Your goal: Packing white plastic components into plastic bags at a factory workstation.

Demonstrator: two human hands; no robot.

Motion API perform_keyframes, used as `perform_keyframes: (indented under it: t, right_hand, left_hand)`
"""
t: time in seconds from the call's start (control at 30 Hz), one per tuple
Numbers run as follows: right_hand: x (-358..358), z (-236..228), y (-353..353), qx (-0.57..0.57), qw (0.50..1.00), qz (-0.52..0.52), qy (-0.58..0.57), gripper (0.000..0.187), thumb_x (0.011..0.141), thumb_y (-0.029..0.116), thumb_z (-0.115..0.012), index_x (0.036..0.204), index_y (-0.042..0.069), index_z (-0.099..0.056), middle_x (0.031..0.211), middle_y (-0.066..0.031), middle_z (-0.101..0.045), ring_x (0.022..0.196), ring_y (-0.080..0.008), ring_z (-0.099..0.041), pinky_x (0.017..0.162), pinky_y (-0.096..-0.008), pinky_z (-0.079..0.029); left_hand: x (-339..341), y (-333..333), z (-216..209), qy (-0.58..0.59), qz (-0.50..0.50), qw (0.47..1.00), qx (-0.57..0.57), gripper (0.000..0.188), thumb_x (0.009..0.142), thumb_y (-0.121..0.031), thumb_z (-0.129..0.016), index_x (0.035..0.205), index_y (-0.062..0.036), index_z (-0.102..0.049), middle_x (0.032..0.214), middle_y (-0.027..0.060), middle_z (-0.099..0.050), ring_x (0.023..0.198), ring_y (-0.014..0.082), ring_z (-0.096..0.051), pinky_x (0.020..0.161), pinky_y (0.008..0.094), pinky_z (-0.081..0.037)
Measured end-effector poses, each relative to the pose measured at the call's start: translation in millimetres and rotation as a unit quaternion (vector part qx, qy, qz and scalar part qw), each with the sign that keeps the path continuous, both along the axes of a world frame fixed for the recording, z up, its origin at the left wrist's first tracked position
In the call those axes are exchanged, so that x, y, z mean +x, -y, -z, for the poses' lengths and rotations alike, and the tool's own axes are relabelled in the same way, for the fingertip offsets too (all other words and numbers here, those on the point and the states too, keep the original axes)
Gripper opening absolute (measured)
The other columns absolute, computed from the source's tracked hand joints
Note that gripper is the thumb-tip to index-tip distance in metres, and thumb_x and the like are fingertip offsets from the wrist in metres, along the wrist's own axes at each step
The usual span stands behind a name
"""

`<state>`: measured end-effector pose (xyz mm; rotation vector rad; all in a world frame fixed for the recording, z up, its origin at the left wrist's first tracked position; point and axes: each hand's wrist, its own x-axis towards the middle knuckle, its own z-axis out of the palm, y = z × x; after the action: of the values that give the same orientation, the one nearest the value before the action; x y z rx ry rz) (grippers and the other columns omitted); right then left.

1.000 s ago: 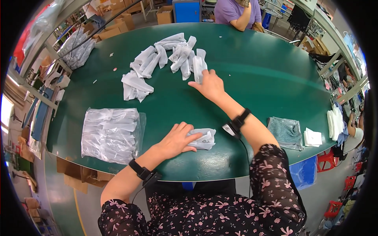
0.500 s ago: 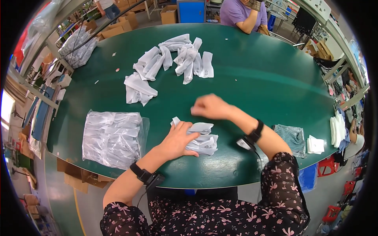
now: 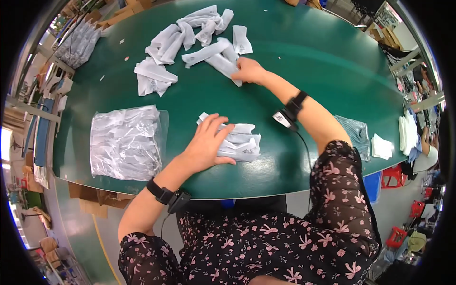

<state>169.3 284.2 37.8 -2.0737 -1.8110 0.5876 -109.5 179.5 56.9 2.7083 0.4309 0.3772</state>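
Note:
My left hand (image 3: 204, 145) lies with its fingers spread over a small stack of whitish frosted packets (image 3: 246, 148) near the table's front. Farther off, my right hand (image 3: 249, 71) pinches the near end of a long whitish packet (image 3: 219, 65) in a loose group. Another packet (image 3: 242, 40) lies just beyond that hand. More loose packets (image 3: 164, 45) are heaped to the left, some overlapping. What is inside the packets cannot be made out. Each wrist wears a black strap with a small device.
On the green table (image 3: 304, 85), a large clear bag of packets (image 3: 126, 142) lies at left. To the right are a bagged grey striped item (image 3: 354, 133) and white folded pieces (image 3: 381, 147). Another filled bag (image 3: 78, 45) sits at the far left edge.
My right hand has moved away from me to the loose packets and taken hold of one, shifting several there. My left hand stays on the stack. The view has tilted down.

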Motion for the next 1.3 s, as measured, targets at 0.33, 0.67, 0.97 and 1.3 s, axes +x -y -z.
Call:
perform_keyframes:
  t: [0.33,0.67,0.97,1.3]
  right_hand:
    - [-7.5,-22.8,131.5,-0.03,0.995,-0.028,-0.088,0.035,0.07,0.016,-0.067,0.103,0.004,-0.063,0.087,-0.0138,-0.063,0.081,-0.025,-0.063,0.072,-0.0348,-0.051]
    - [-27.0,-0.8,173.8,0.136,0.97,-0.165,-0.116,0.051,0.075,0.009,-0.065,0.126,0.01,-0.057,0.127,-0.0181,-0.049,0.115,-0.0312,-0.051,0.094,-0.0382,-0.045]
    - [-73.7,-5.0,215.1,0.154,0.964,-0.194,-0.094,0.097,0.068,0.03,-0.081,0.147,0.011,-0.03,0.149,-0.0252,-0.025,0.135,-0.0424,-0.031,0.109,-0.0464,-0.034]
    - [-72.5,-1.1,198.8,0.236,0.934,-0.266,0.028,0.081,0.065,0.024,-0.082,0.137,0.011,-0.046,0.124,-0.0286,-0.042,0.112,-0.0444,-0.044,0.094,-0.0493,-0.04]
  left_hand:
    - [0.0,10.9,5.5,-0.012,-0.008,0.998,-0.058,0.11,0.063,-0.039,-0.086,0.147,-0.0072,-0.024,0.147,0.0203,-0.025,0.139,0.0432,-0.021,0.112,0.0516,-0.028]
    - [4.8,10.4,3.0,-0.003,-0.061,0.997,-0.056,0.129,0.052,-0.039,-0.091,0.151,-0.012,-0.013,0.152,0.0228,-0.011,0.142,0.0463,-0.007,0.113,0.0562,-0.022]
    - [7.7,13.1,21.6,0.083,-0.042,0.991,-0.094,0.122,0.059,-0.034,-0.087,0.152,-0.0097,-0.012,0.156,0.0208,-0.007,0.144,0.044,-0.005,0.116,0.0543,-0.013]
    - [7.0,16.3,32.2,0.121,-0.055,0.982,-0.133,0.086,0.082,-0.024,-0.067,0.15,-0.0068,-0.018,0.152,0.025,-0.013,0.142,0.0474,-0.008,0.115,0.054,-0.017]
